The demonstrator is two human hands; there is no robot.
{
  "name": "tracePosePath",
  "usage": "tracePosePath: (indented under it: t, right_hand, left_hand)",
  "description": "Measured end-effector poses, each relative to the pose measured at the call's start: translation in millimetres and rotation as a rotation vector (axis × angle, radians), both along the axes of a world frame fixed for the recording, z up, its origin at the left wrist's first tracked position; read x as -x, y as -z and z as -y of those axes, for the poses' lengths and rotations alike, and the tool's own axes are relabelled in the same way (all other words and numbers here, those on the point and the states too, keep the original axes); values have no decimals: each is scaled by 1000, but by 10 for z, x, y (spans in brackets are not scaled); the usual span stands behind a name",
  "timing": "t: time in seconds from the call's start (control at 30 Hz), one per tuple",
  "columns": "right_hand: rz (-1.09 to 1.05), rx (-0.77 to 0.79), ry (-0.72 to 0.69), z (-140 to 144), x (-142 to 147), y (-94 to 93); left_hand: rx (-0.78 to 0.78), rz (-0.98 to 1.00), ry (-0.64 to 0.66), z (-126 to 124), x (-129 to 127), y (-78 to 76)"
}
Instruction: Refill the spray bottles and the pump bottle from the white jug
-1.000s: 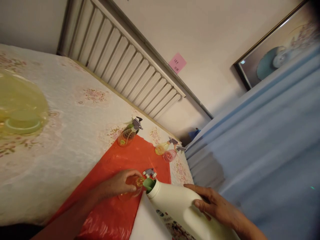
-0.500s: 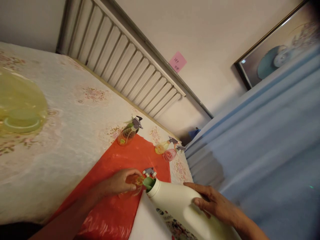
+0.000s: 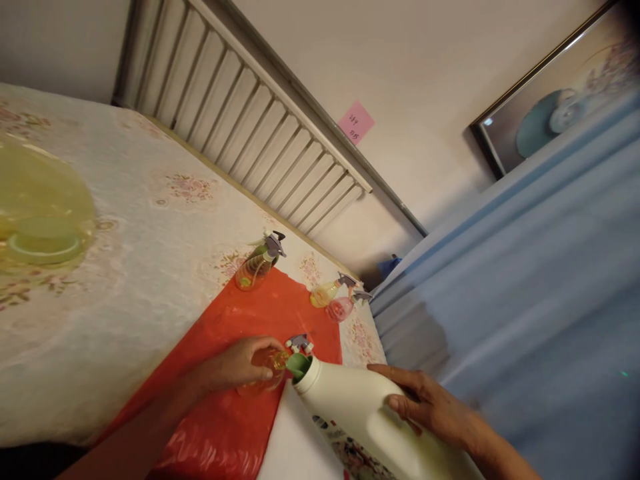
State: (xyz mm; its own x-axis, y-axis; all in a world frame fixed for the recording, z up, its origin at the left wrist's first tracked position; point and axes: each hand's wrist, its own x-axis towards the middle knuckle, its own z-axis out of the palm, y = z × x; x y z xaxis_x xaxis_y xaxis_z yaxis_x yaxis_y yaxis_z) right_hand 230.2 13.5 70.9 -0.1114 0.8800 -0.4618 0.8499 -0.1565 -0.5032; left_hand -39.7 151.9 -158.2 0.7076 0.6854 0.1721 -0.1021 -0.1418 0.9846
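Left hand [image 3: 253, 363]: curled around a clear bottle [image 3: 281, 360] over the red sheet [image 3: 250, 320]. Right hand [image 3: 433, 403]: partly closed on a white jug [image 3: 345, 390], beside the sheet's right edge. Jug's long axis points from right hand to bottle; green spout [image 3: 299, 365] at bottle mouth, contact undetermined. Sheet's far end: yellow bottle [image 3: 323, 296], pink bottle [image 3: 340, 309]; fill levels unclear.

Single view from a camera worn on the person's head, facing forward and down across a floral-covered surface [image 3: 145, 280]. It is rolled sideways, so the white radiator [image 3: 235, 113] slants down to the right. Closest to the lens, on the near side of the radiator, are the left hand [image 3: 253, 363], the right hand [image 3: 430, 400] and a cream-coloured jug [image 3: 360, 400]; the wall [image 3: 400, 60] rises beyond it.
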Motion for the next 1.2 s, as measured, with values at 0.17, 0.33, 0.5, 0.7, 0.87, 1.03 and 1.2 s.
tracePosePath:
  t: [0.17,0.33,0.5,0.7,0.87,1.03,1.2]
  right_hand:
    - [9,-4,21,6,-3,-5]
    - [8,-7,-7,5,22,-22]
    - [16,-7,6,-9,42,-30]
    - [6,-1,8,-11,74,-46]
    - [7,-3,2,-14,53,-38]
    - [-1,2,12,-16,38,-31]
    - [22,-4,4,-20,66,-49]
  left_hand:
    - [-14,-8,-8,7,3,-19]
    - [-22,10,-22,25,15,-51]
    - [-1,13,-12,30,11,-36]
    - [-8,-7,-7,17,14,-37]
    - [-37,-31,-21,-9,-3,-10]
    - [-33,-50,-20,-28,-29,57]
    - [-30,-41,-18,-21,-17,50]
